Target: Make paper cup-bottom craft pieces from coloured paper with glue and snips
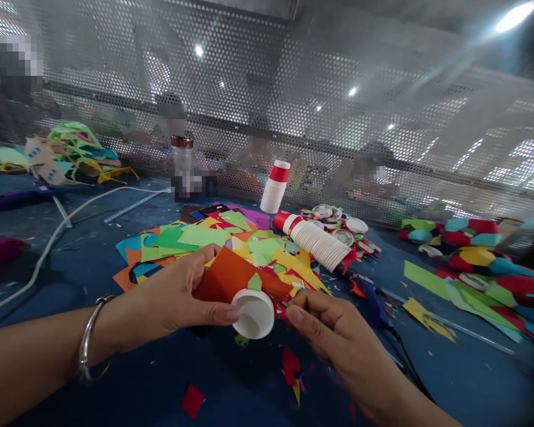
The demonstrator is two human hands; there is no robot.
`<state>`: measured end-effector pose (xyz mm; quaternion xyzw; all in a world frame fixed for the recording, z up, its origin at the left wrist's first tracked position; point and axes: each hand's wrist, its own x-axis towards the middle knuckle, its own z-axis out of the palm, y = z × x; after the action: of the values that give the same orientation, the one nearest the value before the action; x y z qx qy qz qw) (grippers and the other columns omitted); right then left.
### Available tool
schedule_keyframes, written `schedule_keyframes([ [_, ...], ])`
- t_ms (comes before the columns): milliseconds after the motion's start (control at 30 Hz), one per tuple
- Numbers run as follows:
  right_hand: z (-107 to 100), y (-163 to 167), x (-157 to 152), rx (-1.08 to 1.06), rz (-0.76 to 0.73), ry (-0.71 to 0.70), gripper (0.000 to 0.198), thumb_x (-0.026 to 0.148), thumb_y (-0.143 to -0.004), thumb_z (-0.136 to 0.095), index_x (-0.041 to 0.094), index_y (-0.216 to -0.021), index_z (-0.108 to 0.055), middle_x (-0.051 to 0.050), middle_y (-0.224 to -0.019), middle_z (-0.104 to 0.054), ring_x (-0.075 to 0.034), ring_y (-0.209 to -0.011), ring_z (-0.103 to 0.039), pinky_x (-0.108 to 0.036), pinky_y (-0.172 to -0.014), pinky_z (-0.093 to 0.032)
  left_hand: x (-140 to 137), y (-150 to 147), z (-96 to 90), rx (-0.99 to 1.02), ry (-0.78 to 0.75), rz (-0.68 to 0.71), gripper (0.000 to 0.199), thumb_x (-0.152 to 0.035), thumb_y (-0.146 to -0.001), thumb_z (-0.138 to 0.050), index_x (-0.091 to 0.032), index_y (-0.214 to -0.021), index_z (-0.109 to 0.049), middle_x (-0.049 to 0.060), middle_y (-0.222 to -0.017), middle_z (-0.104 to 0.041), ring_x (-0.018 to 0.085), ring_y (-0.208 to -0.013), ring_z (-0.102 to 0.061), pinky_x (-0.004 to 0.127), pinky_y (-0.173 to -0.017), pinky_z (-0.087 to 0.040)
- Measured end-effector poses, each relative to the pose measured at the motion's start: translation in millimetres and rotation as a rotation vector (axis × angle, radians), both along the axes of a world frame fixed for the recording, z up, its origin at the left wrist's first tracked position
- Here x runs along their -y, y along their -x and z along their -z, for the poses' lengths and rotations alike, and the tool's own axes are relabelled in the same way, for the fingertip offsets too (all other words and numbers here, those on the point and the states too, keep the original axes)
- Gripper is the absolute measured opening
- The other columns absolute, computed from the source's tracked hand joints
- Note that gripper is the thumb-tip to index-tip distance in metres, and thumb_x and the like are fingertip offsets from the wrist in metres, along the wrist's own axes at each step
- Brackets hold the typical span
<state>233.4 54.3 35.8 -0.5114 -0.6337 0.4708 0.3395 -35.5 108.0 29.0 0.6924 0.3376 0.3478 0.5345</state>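
Note:
A white paper cup [254, 323] is tilted with its open mouth toward me. My left hand [173, 299] is closed around it, thumb at the rim. Behind the cup, a sheet of orange paper [226, 276] is also in that hand's grip, fingers hidden behind it. A small green paper piece [255, 282] stands up at the cup's upper rim. Just right of the cup, my right hand [338, 332] is closed in a pinch by the sheet's right end and some red paper; what is between its fingertips is hidden.
Coloured paper scraps [262, 246] lie in a heap behind my hands. Beyond are a standing cup stack [274, 188] and a lying cup stack [315, 240]. A blue glue gun [374, 302] with its cord lies at right. Paper-covered pieces [507, 261] sit far right, before perforated metal [249, 77].

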Motion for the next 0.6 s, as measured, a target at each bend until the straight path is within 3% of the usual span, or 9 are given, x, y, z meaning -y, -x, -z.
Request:
schedule_keyframes([
  [133,1,0,-1,-0.029,0.012,0.003,0.042,0.058,-0.096,-0.063,0.02,-0.078,-0.057,0.008,-0.063,-0.031,-0.007,-0.051,-0.02,-0.026,-0.043,-0.014,-5,5,6.1,-0.065,0.029,-0.1,0.095,-0.035,-0.07,-0.09,-0.024,-0.151,-0.042,0.017,-0.151,-0.056,0.044,-0.145,-0.043,0.055,-0.11,-0.05],
  [433,1,-1,-3,-0.095,0.017,0.026,0.042,0.059,-0.095,-0.063,0.02,-0.082,-0.062,0.009,-0.062,-0.031,-0.007,-0.049,-0.017,-0.025,-0.042,-0.013,1,-3,-12.0,-0.072,-0.056,-0.193,0.07,-0.031,-0.068,-0.089,-0.026,-0.129,-0.054,0.009,-0.144,-0.064,0.035,-0.127,-0.065,0.046,-0.107,-0.054],
  [600,1,-1,-3,-0.105,0.017,0.021,0.041,0.059,-0.095,-0.064,0.02,-0.08,-0.062,0.009,-0.06,-0.03,-0.007,-0.049,-0.017,-0.026,-0.043,-0.012,3,-4,-12.9,-0.084,-0.024,-0.208,0.074,-0.034,-0.069,-0.088,-0.028,-0.134,-0.053,0.008,-0.147,-0.062,0.036,-0.133,-0.06,0.044,-0.103,-0.057],
])
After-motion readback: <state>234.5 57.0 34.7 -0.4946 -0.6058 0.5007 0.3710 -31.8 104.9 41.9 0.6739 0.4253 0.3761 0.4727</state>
